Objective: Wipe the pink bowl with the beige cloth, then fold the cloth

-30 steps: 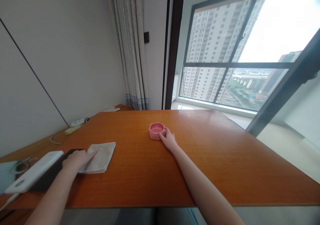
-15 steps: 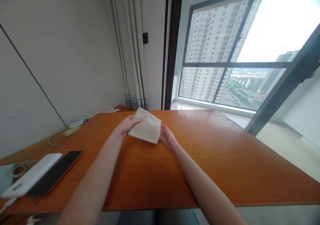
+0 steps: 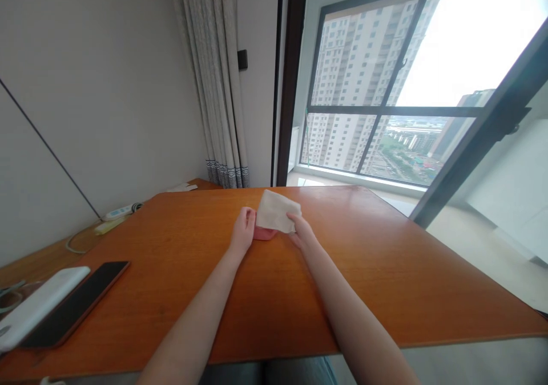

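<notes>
Holding a folded off-white cloth [image 3: 278, 211] in the right grip [image 3: 303, 232], pinching its right edge with the thumb pressing on top and the fingers tucking underneath. Showing a soft, matte weave on the cloth, folding into a flat, roughly four-sided pad, tilting slightly and overlapping a small pink dish [image 3: 263, 234] from this view. Leaving only the dish's smooth, angular lower wall visible, resting on the far middle of the surface [image 3: 257, 305]. Curling the fingers of the left grip [image 3: 244, 232] at the dish's left side, partly closing, probably touching its wall; not telling clearly, with the cloth hiding the contact, whether it is gripping. Spreading beneath everything in polished orange-brown wood, with fine grain and a pale sheen toward the window [image 3: 385, 82].

Lying flat at the near left of the surface, well apart from both grips: seeing a thin black phone [image 3: 79, 302] with a reddish rim and, just beside it, a glossy white slab [image 3: 47, 299] with rounded corners. Hanging in long vertical folds at the back, showing a textured grey curtain [image 3: 218, 77] with a dark patterned band near its hem.
</notes>
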Motion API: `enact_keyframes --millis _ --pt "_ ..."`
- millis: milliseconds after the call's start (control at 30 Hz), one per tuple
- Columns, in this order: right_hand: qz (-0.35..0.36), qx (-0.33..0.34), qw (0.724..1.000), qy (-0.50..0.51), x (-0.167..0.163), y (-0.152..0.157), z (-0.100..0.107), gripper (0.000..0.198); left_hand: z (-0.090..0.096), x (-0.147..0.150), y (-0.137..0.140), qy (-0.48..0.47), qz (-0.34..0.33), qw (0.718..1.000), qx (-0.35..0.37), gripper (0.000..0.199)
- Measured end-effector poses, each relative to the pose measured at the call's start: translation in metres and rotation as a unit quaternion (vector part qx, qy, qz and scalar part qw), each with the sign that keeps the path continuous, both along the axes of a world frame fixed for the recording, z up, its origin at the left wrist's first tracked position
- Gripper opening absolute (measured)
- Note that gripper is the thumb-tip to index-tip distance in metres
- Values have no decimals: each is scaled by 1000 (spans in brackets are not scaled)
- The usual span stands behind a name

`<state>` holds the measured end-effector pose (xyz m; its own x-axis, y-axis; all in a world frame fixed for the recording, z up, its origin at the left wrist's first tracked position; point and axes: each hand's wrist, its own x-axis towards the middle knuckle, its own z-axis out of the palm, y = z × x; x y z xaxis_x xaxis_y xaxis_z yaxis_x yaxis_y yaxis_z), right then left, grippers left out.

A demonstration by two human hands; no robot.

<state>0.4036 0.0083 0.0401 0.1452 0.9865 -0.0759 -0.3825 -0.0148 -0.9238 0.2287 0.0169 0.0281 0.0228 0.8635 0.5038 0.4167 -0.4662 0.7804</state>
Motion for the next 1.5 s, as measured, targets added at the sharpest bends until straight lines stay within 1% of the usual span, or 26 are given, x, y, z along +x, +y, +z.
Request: enact_keyframes --millis 67,100,133,167,200,267,333,367,400,433,500,567,633,733,800,900,967,1033,1100,1167,1233,1267,1333,1400,1433,1500 --pt "-102 65 991 -58 8 5 4 48 -13 -6 2 10 42 999 14 34" --pt "-130 96 981 -110 12 7 6 48 -19 -8 3 30 49 998 16 36" --pt "-140 125 967 -175 15 8 9 46 -24 -10 4 56 43 997 15 37" --pt "-131 152 947 -252 18 9 11 44 -28 -11 5 83 30 996 13 39" --pt "-106 177 920 -333 19 9 13 42 -31 -12 6 108 18 994 10 39" --pt "-22 214 846 -487 16 10 15 40 -35 -11 7 146 7 989 6 38" --pt "58 224 766 -600 10 12 15 39 -35 -9 8 166 1 986 12 35" --pt "86 222 732 -638 6 12 14 38 -35 -8 8 171 -6 985 18 35" --pt "105 222 704 -666 2 13 14 35 -35 -7 8 172 -14 985 23 35" --pt "116 226 683 -685 -1 13 13 32 -35 -6 8 173 -22 984 26 35" --pt "127 246 655 -703 -6 11 12 25 -36 -5 8 174 -23 984 27 37" --pt "134 261 650 -701 -9 8 11 20 -37 -4 8 179 -10 984 23 37" --pt "140 262 656 -694 -11 5 10 18 -38 -4 7 186 2 982 18 37" --pt "153 267 647 -697 -12 5 6 24 -38 -4 7 184 11 983 13 36" --pt "157 269 639 -703 -12 8 1 30 -37 -4 7 172 8 985 12 36" --pt "162 265 642 -700 -12 13 -6 28 -38 -5 9 147 -20 989 8 36" --pt "155 269 648 -695 -12 13 -12 28 -41 -4 10 114 -46 992 2 36" --pt "122 270 653 -697 -13 10 -18 29 -45 -3 11 51 -47 997 -15 42" --pt "82 266 655 -703 -15 5 -24 29 -48 1 12 -36 -29 996 -71 51" --pt "55 264 651 -710 -17 0 -29 28 -49 4 12 -136 -28 977 -159 59" --pt "43 271 642 -716 -20 -4 -34 27 -46 5 10 -235 -60 939 -242 66" --pt "36 277 637 -718 -21 -6 -35 26 -44 5 8 -276 -84 919 -270 69" --pt "25 290 627 -722 -26 -9 -38 25 -39 3 5 -325 -137 887 -298 69" --pt "13 307 618 -723 -30 -12 -40 24 -34 2 1 -336 -173 874 -306 60" --pt "8 316 616 -722 -31 -13 -41 24 -33 2 -1 -339 -173 873 -306 57" --pt "3 335 614 -715 -32 -13 -42 24 -31 5 -4 -356 -144 874 -298 53"
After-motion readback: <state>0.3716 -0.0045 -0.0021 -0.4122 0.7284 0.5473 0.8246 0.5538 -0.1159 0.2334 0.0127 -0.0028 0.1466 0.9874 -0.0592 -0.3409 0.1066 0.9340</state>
